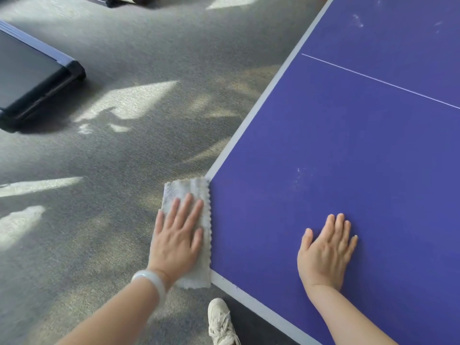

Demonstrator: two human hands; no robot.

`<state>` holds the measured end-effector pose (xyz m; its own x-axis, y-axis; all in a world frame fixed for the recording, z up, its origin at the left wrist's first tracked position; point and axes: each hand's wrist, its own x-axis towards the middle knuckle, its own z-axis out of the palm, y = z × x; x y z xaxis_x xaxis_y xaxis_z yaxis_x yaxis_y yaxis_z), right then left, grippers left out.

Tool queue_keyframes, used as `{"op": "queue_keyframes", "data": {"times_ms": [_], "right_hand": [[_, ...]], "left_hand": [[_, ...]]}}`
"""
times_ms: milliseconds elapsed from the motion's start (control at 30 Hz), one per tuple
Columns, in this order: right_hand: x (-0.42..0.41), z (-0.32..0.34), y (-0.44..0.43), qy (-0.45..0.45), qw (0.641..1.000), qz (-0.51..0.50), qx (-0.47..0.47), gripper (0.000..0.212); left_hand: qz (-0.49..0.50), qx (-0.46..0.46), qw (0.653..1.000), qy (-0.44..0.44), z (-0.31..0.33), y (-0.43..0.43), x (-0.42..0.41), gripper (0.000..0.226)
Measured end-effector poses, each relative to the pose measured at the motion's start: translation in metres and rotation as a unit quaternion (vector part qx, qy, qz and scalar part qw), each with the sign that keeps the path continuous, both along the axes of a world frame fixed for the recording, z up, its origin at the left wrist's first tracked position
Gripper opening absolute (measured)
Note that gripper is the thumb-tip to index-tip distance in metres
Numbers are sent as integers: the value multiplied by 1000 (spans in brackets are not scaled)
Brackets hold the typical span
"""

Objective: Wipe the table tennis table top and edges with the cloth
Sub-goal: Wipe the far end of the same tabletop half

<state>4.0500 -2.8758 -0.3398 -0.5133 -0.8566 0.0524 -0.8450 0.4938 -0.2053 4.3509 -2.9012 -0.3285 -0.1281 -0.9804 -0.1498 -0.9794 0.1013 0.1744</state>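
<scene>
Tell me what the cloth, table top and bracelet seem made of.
Cloth: soft pale-grey fabric, likely microfibre, by its fuzzy nap and zigzag edge. Table top: matte blue painted board, probably; even, glare-free surface. Bracelet: smooth, glossy, milky stone or glass.

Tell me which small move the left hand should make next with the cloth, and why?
Probably the left hand should slide the cloth round the corner and up the grey side edge. The hand presses the cloth flat on the near edge of the table at that corner, and the side edge beyond lies uncovered. The right hand rests flat on the top.
</scene>
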Motion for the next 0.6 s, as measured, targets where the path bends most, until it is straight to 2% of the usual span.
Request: {"op": "queue_keyframes", "data": {"times_ms": [100,167,333,400,533,600], "right_hand": [[-2,-1,0,6,1000,-1,-2,62],[-2,-1,1,10,1000,-4,3,62],[-4,0,2,-14,1000,-12,-10,57],[-4,2,2,-27,999,-13,-11,63],[-4,3,2,-29,999,-8,-24,70],[-4,4,2,-21,1000,-4,-19,70]], "left_hand": [[64,10,998,2,0,-10,-13,61],[42,-1,999,-3,1,-4,-45,63],[-131,-17,989,64,4,31,-137,63],[-199,-8,978,65,4,31,-163,62],[-327,6,944,49,1,-12,-181,57],[-337,-7,941,25,0,-50,-172,58]]}}
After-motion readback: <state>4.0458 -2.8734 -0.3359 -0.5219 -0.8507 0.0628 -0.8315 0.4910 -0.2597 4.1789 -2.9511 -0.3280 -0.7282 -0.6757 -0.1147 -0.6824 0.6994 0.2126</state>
